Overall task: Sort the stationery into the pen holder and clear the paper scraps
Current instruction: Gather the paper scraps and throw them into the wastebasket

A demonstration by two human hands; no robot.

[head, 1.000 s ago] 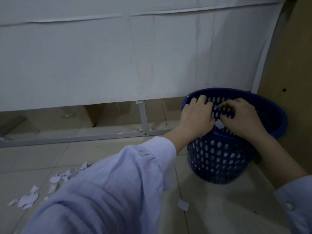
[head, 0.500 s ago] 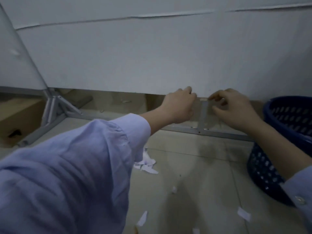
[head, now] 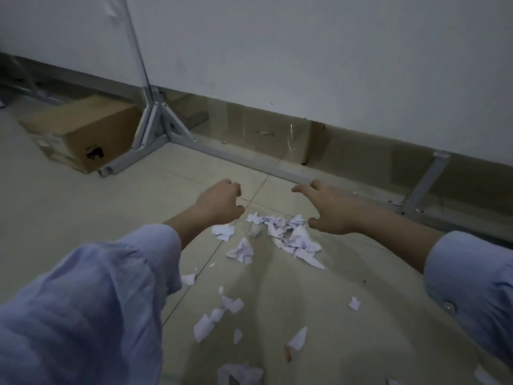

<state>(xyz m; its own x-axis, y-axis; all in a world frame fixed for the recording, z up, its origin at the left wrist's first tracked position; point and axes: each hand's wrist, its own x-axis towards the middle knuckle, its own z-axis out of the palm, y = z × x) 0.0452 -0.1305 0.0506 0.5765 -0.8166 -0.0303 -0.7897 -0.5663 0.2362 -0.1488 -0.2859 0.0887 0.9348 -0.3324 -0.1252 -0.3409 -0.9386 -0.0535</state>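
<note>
- Left hand: centre of the frame, left of the midline, back of the hand facing the camera. The fingers are loosely curled inward and the thumb points right. Nothing is in its grasp.
- Right hand: centre of the frame, right of the midline. The fingers are spread and bent in a claw shape, and the thumb reaches toward the paper heap. Nothing is in its grasp.
- Torn white paper scraps: the main heap lies on the floor at frame centre, between the two hands and just below them. Its upper right edge is just beside the right thumb. Contact cannot be confirmed.
- Loose white paper pieces: scattered down the lower centre of the frame, well apart from both hands. One small piece lies alone to the right of them, and a larger crumpled piece sits at the bottom edge.
- Beige tiled floor: fills the middle and lower frame and carries all the paper.
- Light-blue shirt sleeves: the left sleeve covers the lower left of the frame, and the right sleeve, with one button showing, covers the lower right.
- Brown cardboard box: on the floor at the left of the frame, beside the frame foot.
- Grey metal support frame: runs on the floor from the left centre toward the right edge, beyond the hands.
- White flat partition panel: spans the upper frame above the support frame.
</note>
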